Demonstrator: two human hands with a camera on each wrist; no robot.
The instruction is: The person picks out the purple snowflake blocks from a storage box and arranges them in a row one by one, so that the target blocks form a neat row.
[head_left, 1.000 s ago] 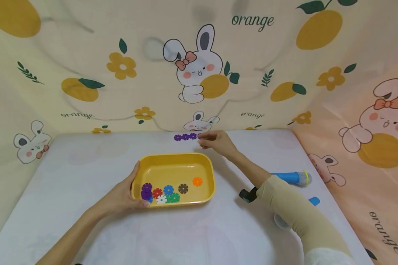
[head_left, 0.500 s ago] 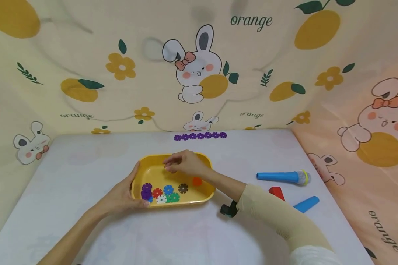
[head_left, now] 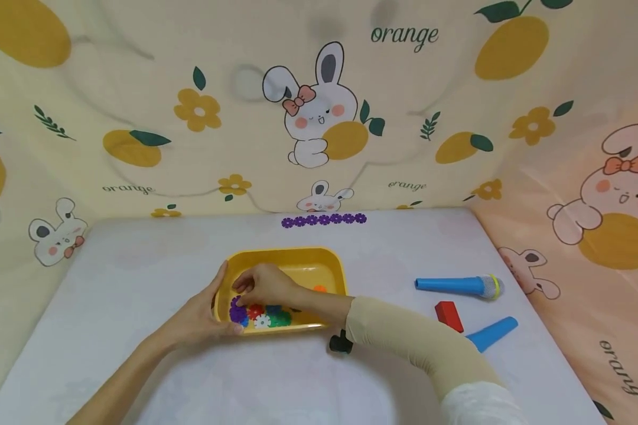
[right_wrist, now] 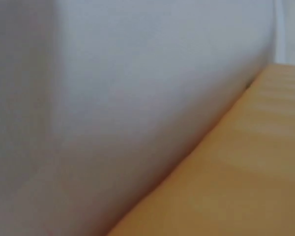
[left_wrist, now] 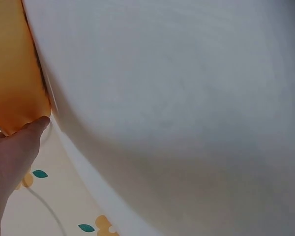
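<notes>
- At the left end of the yellow tray (head_left: 298, 257), in the head view, the left hand (head_left: 199, 316) has its grip round the wall, thumb along the front rim.
- Reaching over the tray's right side, the right hand (head_left: 268, 283) bends its fingers down at the purple pieces (head_left: 237, 313) in the tray's left part. Its grip is narrow; whether it pinches a piece I cannot tell.
- Left of the tray and in front of it spreads white worktop (head_left: 138, 265). Behind the tray, a row of purple discs (head_left: 324, 220) runs near the worktop's back edge. Right of the tray, and apart from it, lie a blue microphone (head_left: 457, 286), a red block (head_left: 449, 316) and a blue handle (head_left: 491, 333), whose near end the sleeve (head_left: 399, 330) covers.
- Inside the tray, the right forearm partly hides the orange disc (head_left: 321, 289); the red (head_left: 255, 311), white (head_left: 262, 321) and green (head_left: 282, 319) ones lie near its front wall. All are flat with notched rims; the tray is smooth, round-cornered and glossy.
- From the left wrist, the hand touches the tray's lower corner; the picture's edge crops both.
- From the right wrist, a blurred yellow surface, tray-coloured, fills the lower right; the right hand is out of frame.
</notes>
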